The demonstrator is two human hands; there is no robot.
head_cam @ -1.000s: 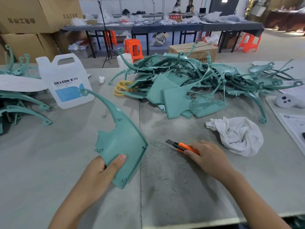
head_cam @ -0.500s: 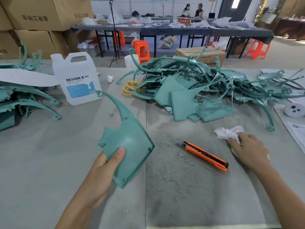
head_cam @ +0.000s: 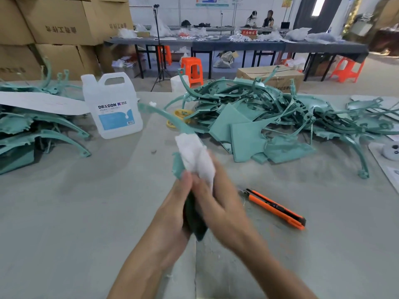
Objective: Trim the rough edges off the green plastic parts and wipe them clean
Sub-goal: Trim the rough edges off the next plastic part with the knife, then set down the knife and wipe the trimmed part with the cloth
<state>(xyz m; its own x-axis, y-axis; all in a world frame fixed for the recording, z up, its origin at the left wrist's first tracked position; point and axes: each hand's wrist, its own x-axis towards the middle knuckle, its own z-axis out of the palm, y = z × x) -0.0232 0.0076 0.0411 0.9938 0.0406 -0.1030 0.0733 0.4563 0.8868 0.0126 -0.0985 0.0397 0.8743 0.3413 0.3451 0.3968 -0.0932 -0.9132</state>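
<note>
- The left hand grips the lower end of one green plastic part, now turned edge-on and lifted off the counter; a second ago the same piece was held flat and face-up, lower and further left.
- The right hand is closed around a bunched white cloth and presses it against the part's upper face. Half a second ago this hand was only reaching the cloth where it lay on the right of the counter.
- Both hands are blurred, which suggests a rubbing stroke along the piece.
- Just right of the hands, the orange utility knife lies alone on the counter, among pale shavings. A second ago the right hand was on it, so cutting on this piece appears finished and wiping has begun.
- The part's long curved arm runs away from the cloth toward the far left, not yet covered by it.
- Further back on the left stands a white jug labelled DEXCON.
- Far right, a large heap of green parts waits; at the far left is a smaller stack. Much of the job likely remains.
</note>
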